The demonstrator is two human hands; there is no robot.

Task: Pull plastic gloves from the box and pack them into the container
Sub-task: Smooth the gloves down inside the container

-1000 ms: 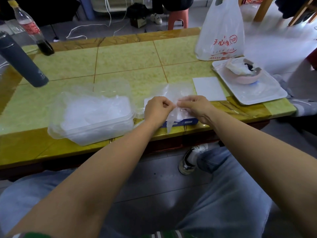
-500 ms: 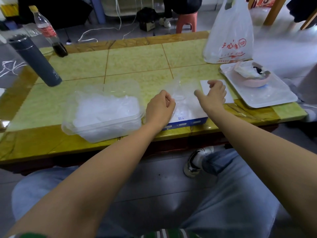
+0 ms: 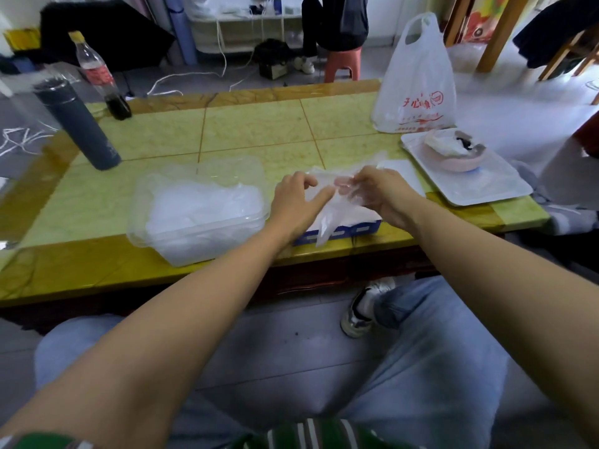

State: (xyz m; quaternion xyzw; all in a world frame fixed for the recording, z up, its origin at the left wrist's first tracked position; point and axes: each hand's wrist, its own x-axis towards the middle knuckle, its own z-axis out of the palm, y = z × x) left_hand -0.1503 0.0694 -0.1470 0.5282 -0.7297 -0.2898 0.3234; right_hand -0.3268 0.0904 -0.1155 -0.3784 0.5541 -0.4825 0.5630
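Note:
A blue and white glove box (image 3: 356, 227) lies at the table's near edge, partly hidden under my hands. A thin clear plastic glove (image 3: 327, 218) stretches over it, its lower end hanging past the box front. My right hand (image 3: 379, 192) pinches the glove's upper part. My left hand (image 3: 296, 202) touches the same glove from the left, fingers curled, and seems to hold it. To the left stands a clear plastic container (image 3: 201, 222) filled with crumpled gloves.
A dark grey flask (image 3: 77, 124) and a cola bottle (image 3: 100, 79) stand at the far left. A white plastic bag (image 3: 418, 82) and a white tray (image 3: 496, 186) carrying a pink bowl (image 3: 453, 157) sit at the right. A white card (image 3: 405, 173) lies beyond the box.
Half a second ago my hands were apart with the glove spread between them; now they have come together over the box, gathering the glove. The view has shifted slightly.

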